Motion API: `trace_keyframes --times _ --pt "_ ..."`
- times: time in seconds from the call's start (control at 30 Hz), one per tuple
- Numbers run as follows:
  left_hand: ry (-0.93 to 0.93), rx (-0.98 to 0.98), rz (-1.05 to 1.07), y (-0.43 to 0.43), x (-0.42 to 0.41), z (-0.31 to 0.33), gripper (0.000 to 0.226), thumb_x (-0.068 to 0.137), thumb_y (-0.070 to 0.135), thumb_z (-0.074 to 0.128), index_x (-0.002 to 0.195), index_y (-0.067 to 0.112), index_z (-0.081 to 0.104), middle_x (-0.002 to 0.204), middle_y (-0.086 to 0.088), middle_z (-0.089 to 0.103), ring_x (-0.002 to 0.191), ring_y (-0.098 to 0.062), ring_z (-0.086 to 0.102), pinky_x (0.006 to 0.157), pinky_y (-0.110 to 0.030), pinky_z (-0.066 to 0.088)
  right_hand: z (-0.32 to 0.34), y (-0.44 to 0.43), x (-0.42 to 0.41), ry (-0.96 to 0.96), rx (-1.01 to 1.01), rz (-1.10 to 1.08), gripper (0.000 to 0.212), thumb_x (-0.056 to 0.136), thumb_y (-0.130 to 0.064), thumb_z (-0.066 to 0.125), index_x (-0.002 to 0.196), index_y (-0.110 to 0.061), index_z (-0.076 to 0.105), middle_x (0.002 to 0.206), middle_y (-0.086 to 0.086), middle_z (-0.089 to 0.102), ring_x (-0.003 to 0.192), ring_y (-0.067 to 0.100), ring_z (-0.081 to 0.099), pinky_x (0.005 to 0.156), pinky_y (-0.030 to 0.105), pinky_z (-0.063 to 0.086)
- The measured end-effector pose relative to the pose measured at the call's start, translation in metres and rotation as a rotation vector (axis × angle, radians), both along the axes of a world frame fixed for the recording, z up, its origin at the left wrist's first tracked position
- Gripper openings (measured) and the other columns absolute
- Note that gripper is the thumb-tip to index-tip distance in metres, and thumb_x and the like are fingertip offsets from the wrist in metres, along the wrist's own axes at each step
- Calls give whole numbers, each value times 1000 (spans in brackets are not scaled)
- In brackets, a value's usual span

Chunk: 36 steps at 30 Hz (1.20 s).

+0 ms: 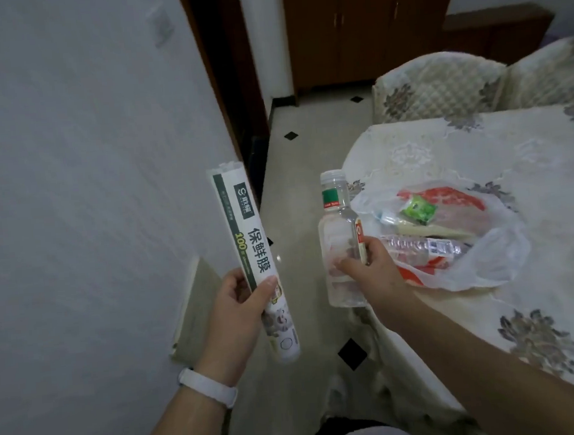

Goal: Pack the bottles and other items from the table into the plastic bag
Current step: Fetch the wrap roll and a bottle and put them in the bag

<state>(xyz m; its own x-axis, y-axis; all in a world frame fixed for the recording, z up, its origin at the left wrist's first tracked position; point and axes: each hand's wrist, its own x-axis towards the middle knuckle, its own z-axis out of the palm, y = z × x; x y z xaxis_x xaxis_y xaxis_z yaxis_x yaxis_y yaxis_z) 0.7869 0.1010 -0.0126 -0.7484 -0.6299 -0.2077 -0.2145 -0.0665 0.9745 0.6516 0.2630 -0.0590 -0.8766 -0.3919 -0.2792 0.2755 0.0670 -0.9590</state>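
Nearest, a white wristband [208, 386] sat on the left forearm. Above it the left grip [241, 310] was curled round the lower part of a cling film roll [257, 254], thumb across the printed wrapper. The roll stood almost upright over the floor, well left of the worktop [479, 154]. It was probably light and stiff, with a slick wrapper. A hold nearer mid-length would steady it better for feeding it end-first into the bag.

To the right, the right grip [369, 272] was wrapped round the body of 1 clear capped bottle [338, 234]. It held the bottle upright at the worktop's near-left edge, just beside the plastic bag [495, 259]. Whether it held liquid could not be told. Its smooth wall looked slippery, so the body hold suited it.

The bag lay slumped on the worktop with its mouth open toward the person. It was thin and soft, and likely to collapse unless an edge was lifted. Inside lay 1 crinkled water bottle [425, 246] on its side and a green packet [417, 209]. Farthest off stood 2 quilted chairs [436, 82].
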Motion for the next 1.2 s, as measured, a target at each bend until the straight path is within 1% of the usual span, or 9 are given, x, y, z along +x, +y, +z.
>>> trace_keyframes --times 0.2,0.37,0.5,0.6,0.73,0.83,0.93,1.03,1.2 --pt "-7 -127 -123 -31 -107 19 19 89 11 68 106 17 63 97 6 73 84 -4 70 65 -14 53 -1 -19 -75 -1 -66 -51 37 82 -14 76 110 -18 53 99 7 64 92 27 70 80 46 60" --pt "43 -128 -281 -27 -188 27 20 90 12 68 108 19 62 96 12 74 89 -6 70 69 -16 54 1 0 -120 -10 -105 -256 32 83 -15 74 107 -20 52 107 16 61 98 35 67 81 47 60" --pt "52 -90 -455 -4 -244 25 23 89 12 68 112 15 62 99 11 74 89 -8 71 68 -19 55 -6 36 -130 7 -28 -411 38 79 -22 77 106 -29 52 104 7 65 96 27 68 86 47 58" --pt "54 -65 -594 18 -283 18 26 89 11 69 114 12 62 103 6 74 94 -9 71 74 -22 56 -12 57 -130 -33 8 -564 43 80 -17 77 112 -25 51 105 5 64 95 23 67 87 47 58" --pt "26 -62 -793 45 -323 2 20 88 10 70 106 15 63 98 7 73 87 -4 70 69 -18 54 -22 72 -121 -90 74 -752 58 68 -34 80 116 -23 50 104 3 64 94 21 67 86 47 58" --pt "-18 -84 -955 59 -351 -15 22 87 15 72 106 18 62 100 8 71 87 -2 69 67 -16 54 -30 74 -117 -125 169 -864 48 77 -25 79 115 -20 50 99 3 64 88 20 67 74 35 57" --pt "-60 -112 -1117 63 -379 -32 22 87 20 73 105 20 62 98 6 71 82 -3 68 60 -13 52 -34 61 -118 -170 221 -996 53 80 -19 77 123 -18 46 98 0 62 81 13 64 63 23 49" --pt "-136 -116 -1287 61 -403 -47 21 87 20 73 105 23 63 97 3 71 85 -12 69 58 -16 53 -38 37 -122 -250 262 -1135 57 78 -21 77 126 -18 46 98 0 63 83 14 66 65 24 51" --pt "-196 -127 -1515 61 -439 -70 27 86 20 74 110 22 63 96 6 70 79 -7 67 55 -20 52 -40 -1 -138 -352 338 -1302 47 79 -24 78 114 -19 48 95 1 64 81 15 66 67 30 55"
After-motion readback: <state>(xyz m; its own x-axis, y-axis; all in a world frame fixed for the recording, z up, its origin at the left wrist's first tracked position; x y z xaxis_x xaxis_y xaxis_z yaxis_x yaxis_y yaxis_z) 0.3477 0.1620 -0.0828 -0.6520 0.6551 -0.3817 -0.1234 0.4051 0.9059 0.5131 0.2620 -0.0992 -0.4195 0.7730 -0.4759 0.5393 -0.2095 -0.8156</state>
